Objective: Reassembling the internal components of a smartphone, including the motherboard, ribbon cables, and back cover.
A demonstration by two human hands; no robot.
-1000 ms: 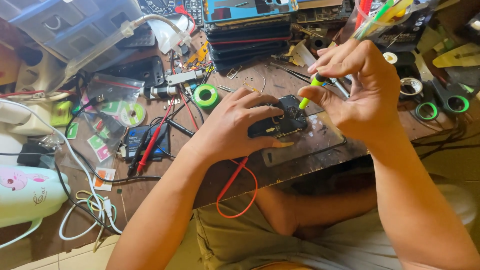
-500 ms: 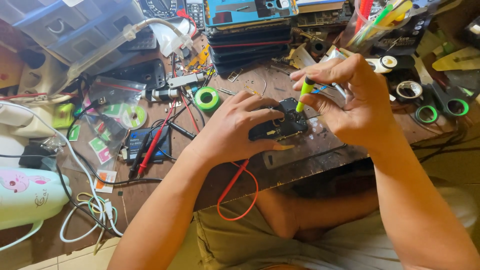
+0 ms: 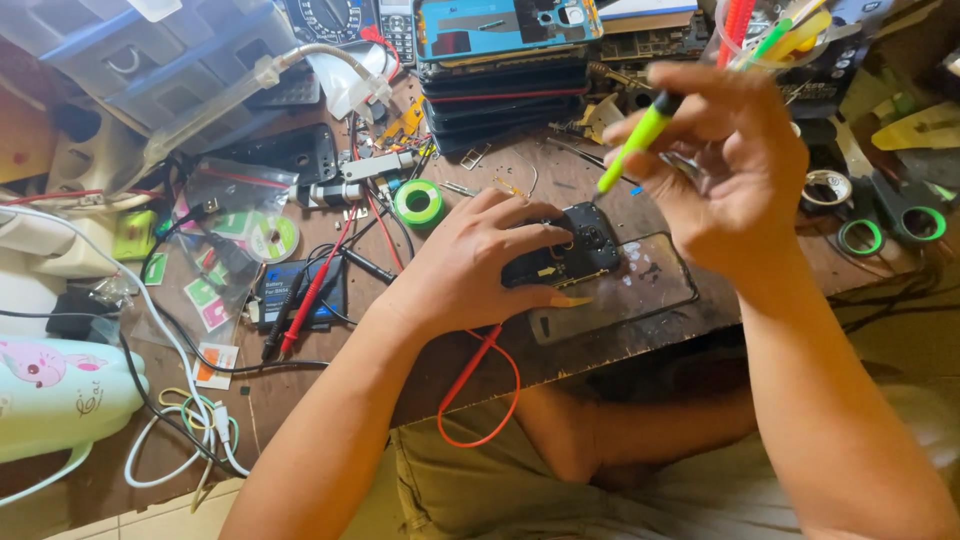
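I am pinning the opened phone [image 3: 590, 262] under my flat left hand [image 3: 470, 265] while my right hand [image 3: 725, 175], pinching the green screwdriver [image 3: 632, 140], is hovering above it, its inner plate apparently not off yet.

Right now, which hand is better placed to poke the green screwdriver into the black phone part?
The right hand, probably. It holds the green screwdriver, tip aimed down just above the black phone part. The left hand lies flat, pinning that part down.
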